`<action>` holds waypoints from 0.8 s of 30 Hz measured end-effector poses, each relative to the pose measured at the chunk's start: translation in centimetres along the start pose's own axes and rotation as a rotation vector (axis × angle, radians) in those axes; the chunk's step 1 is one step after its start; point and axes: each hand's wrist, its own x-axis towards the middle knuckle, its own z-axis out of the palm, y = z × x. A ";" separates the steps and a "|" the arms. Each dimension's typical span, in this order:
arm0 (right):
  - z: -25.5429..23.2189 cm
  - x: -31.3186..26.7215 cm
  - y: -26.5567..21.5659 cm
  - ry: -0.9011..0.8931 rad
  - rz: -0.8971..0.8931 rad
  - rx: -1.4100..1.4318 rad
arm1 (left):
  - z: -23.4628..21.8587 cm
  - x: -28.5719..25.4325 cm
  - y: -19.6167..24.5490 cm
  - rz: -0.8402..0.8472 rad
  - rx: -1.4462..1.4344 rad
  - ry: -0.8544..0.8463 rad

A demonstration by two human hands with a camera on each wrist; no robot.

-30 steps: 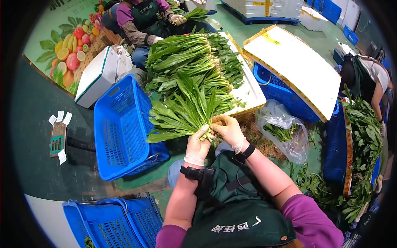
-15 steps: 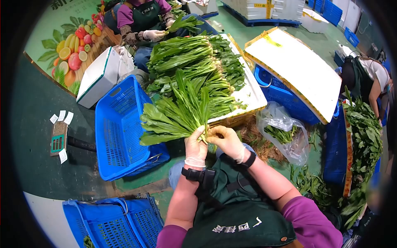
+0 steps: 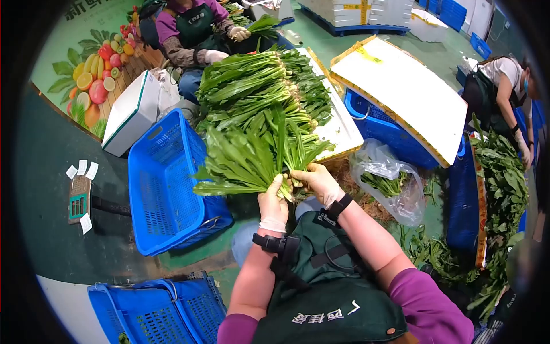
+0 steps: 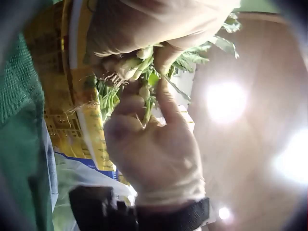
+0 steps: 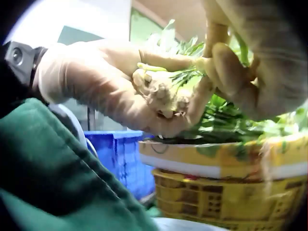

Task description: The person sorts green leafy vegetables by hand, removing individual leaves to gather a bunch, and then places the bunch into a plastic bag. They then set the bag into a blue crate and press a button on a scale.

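Observation:
My gloved left hand (image 3: 274, 206) grips a bunch of long-leaved greens (image 3: 238, 160) by the stem ends, leaves fanned away from me. Pale root ends (image 5: 159, 91) poke out of that grip in the right wrist view. Close beside it, my gloved right hand (image 3: 322, 186) pinches a smaller leafy stem (image 3: 299, 150) at its base, which leans right of the bunch. In the left wrist view the right hand's thumb and finger (image 4: 169, 103) close around a small pale stem. Beyond both hands lies a big pile of the same greens (image 3: 246, 74) on a white foam box (image 3: 344, 135).
A blue basket (image 3: 166, 183) stands to the left, with more blue crates (image 3: 166, 315) at lower left. At right are a plastic bag of greens (image 3: 389, 178), a white lid (image 3: 401, 92) and heaped greens (image 3: 501, 178). Another person (image 3: 197, 28) sits across; one bends at far right (image 3: 498, 86).
My right hand has shifted slightly right, and a leafy stem in it now stands apart from the bunch. The left hand keeps its hold. The view has shifted slightly.

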 end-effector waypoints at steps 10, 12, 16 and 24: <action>1.0 -0.6 0.4 -0.027 -0.324 -0.272 | -1.4 0.9 0.1 -0.089 -0.010 -0.162; 0.6 -0.6 0.1 -0.183 -0.293 -0.236 | -1.8 1.7 0.1 -0.185 -0.106 -0.143; -0.1 -0.3 -0.1 -0.047 -0.466 -0.595 | -1.7 1.6 0.1 -0.256 -0.186 -0.206; 0.6 0.2 0.8 0.161 -0.707 -1.067 | 0.0 -0.4 1.7 -0.364 -0.281 -0.292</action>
